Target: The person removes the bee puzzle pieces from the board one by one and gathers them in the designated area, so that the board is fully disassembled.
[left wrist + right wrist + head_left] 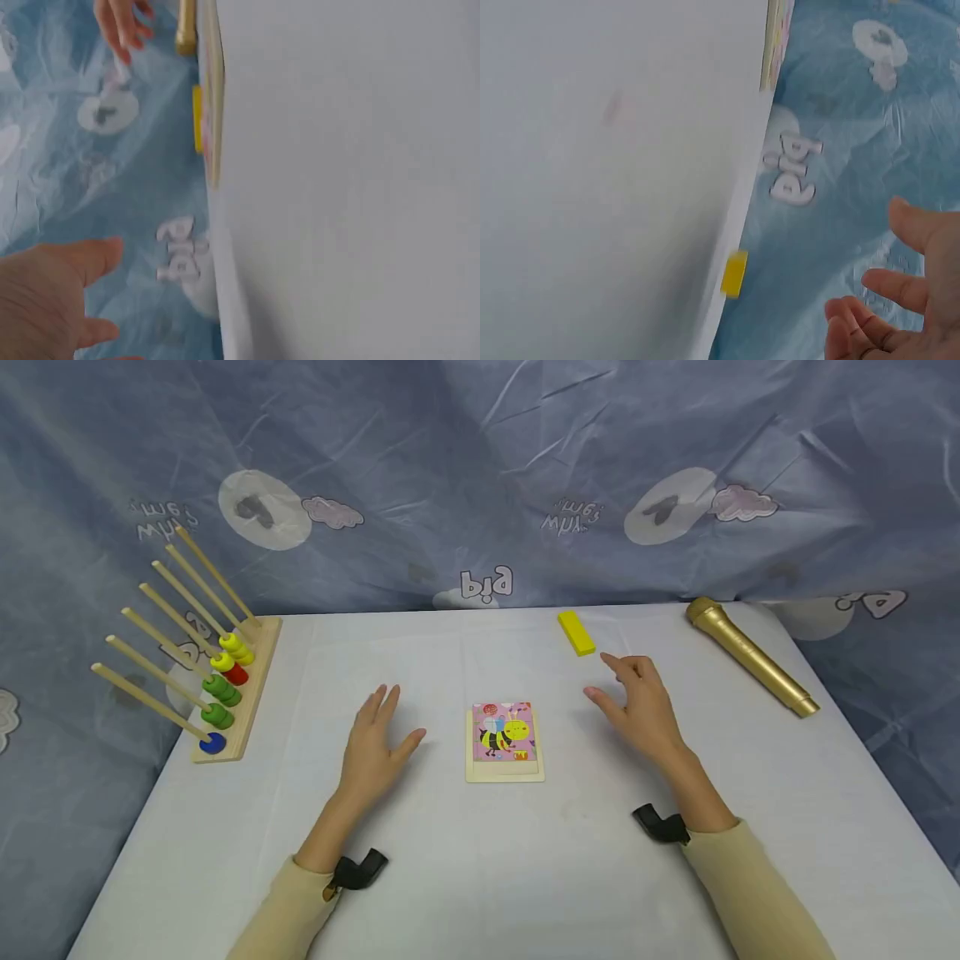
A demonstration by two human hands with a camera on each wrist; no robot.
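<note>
Between my two hands a small sliding picture puzzle point(504, 733) lies on the white table, its pink tiles showing a bee and a pale strip along its near side. My left hand point(375, 752) hovers to the left of it, fingers spread and holding nothing. On the right my right hand point(641, 706) is raised with fingers loosely bent, also holding nothing. Its index fingertip appears just short of a yellow block point(576, 633) that lies near the back edge. In the right wrist view the yellow block point(734, 274) shows beyond the table, apart from the fingers.
At the left stands a wooden peg board point(258, 693) with tall pegs and colored beads on several of them. A gold microphone point(752, 656) lies at the back right. Behind the table point(480, 868) hangs a blue-grey patterned cloth point(465, 460).
</note>
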